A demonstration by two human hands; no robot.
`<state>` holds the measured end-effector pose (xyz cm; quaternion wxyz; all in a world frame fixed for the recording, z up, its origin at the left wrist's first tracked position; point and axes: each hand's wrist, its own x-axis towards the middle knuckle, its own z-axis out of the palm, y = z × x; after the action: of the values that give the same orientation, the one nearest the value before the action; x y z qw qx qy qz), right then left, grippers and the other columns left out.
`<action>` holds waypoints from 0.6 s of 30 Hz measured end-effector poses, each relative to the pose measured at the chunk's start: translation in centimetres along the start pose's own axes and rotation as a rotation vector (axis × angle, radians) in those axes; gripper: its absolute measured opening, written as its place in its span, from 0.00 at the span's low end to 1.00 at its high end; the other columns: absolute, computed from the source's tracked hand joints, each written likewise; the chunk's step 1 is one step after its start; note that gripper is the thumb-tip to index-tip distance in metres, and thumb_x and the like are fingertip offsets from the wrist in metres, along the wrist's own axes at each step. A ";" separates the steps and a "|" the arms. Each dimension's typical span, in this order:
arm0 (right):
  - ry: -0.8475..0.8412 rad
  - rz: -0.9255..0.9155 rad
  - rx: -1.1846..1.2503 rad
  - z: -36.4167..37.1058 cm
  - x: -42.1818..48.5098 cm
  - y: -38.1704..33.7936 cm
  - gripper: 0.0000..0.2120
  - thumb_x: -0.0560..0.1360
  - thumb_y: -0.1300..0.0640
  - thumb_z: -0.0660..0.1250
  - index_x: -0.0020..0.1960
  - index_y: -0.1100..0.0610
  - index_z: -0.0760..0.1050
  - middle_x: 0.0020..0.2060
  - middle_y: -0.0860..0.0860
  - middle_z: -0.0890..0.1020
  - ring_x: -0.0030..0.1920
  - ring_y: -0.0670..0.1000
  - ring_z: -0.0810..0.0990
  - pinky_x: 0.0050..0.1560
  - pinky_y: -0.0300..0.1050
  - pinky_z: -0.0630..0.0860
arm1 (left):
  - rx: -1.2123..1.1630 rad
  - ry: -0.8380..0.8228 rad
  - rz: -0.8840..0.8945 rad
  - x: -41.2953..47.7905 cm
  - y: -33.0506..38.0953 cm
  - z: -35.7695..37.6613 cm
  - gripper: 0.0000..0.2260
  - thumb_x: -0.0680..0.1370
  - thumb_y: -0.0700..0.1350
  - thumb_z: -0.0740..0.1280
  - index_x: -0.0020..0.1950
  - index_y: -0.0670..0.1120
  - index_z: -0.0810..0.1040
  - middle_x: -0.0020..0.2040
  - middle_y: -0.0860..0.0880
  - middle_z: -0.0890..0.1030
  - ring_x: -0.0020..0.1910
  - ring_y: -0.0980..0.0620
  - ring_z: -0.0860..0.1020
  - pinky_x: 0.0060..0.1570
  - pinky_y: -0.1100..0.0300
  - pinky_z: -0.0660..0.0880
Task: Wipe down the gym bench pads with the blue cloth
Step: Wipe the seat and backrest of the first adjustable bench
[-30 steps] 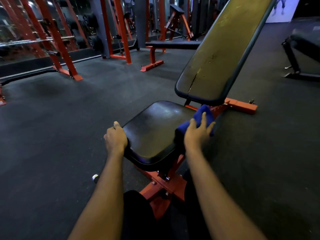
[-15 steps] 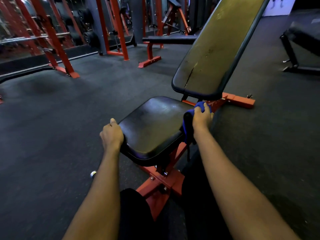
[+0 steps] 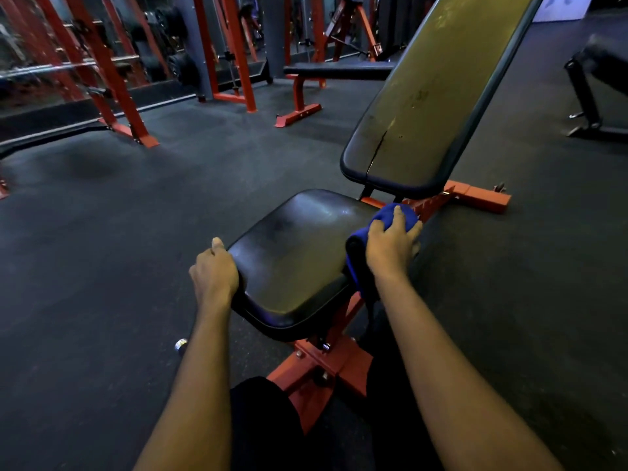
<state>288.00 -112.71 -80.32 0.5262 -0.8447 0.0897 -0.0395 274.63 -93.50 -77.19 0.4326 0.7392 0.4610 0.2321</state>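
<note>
The black seat pad [image 3: 299, 253] of a red-framed bench lies in front of me, with the inclined back pad [image 3: 424, 107] rising behind it. A crack runs down the back pad's lower part. My left hand [image 3: 214, 273] grips the seat pad's left edge, thumb on top. My right hand [image 3: 392, 244] presses the blue cloth [image 3: 390, 215] against the seat pad's right edge, fingers curled over it. Part of the cloth hangs down below my wrist.
The bench's red frame [image 3: 323, 365] stands on dark rubber flooring [image 3: 119, 249]. A flat bench [image 3: 336, 71] with red legs and red racks [image 3: 112, 79] stand at the back left. Another dark bench [image 3: 598, 83] sits at the far right. A small metal cylinder [image 3: 180, 345] lies on the floor.
My right hand with the cloth slid along the seat pad's right edge toward the back pad, then stayed near that far corner. My left hand kept its grip.
</note>
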 end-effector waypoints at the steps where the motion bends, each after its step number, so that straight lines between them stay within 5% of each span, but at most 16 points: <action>1: -0.016 0.002 -0.058 -0.4 1.2 -0.4 0.26 0.81 0.48 0.57 0.78 0.47 0.58 0.78 0.58 0.53 0.74 0.66 0.58 0.72 0.59 0.60 | -0.004 0.007 0.002 0.2 0.0 0.1 0.25 0.85 0.53 0.49 0.70 0.37 0.70 0.71 0.33 0.67 0.69 0.36 0.67 0.67 0.46 0.64; 6: -0.175 -0.052 -0.397 -1.7 6.6 -1.7 0.22 0.81 0.46 0.53 0.73 0.53 0.63 0.70 0.61 0.68 0.67 0.65 0.70 0.64 0.56 0.67 | 0.000 0.014 0.001 0.4 -0.1 0.3 0.25 0.85 0.53 0.49 0.71 0.37 0.71 0.71 0.33 0.67 0.70 0.36 0.65 0.68 0.45 0.63; 12: -0.355 -0.309 -0.717 -0.4 9.4 -4.9 0.18 0.80 0.49 0.52 0.65 0.55 0.68 0.69 0.62 0.72 0.67 0.65 0.72 0.61 0.55 0.68 | -0.002 0.062 0.003 0.8 0.3 0.4 0.24 0.85 0.53 0.50 0.70 0.36 0.71 0.69 0.31 0.69 0.68 0.34 0.68 0.65 0.44 0.65; 14: -0.380 -0.406 -0.735 0.1 9.6 -5.1 0.14 0.80 0.48 0.53 0.60 0.54 0.69 0.68 0.61 0.73 0.65 0.65 0.73 0.58 0.55 0.68 | -0.008 0.057 0.001 0.9 0.2 0.5 0.24 0.85 0.53 0.50 0.69 0.36 0.71 0.69 0.31 0.69 0.68 0.34 0.68 0.66 0.44 0.65; 18: -0.462 -0.433 -0.451 -2.0 10.6 -2.0 0.15 0.82 0.48 0.57 0.68 0.47 0.70 0.66 0.55 0.75 0.66 0.60 0.73 0.65 0.54 0.68 | -0.031 0.057 0.012 1.0 0.0 0.4 0.24 0.85 0.53 0.50 0.68 0.36 0.73 0.68 0.31 0.71 0.67 0.34 0.68 0.66 0.44 0.65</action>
<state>298.27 -115.66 -77.95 0.3130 -0.9252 -0.2051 0.0625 275.38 -92.79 -77.48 0.4294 0.7282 0.4651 0.2628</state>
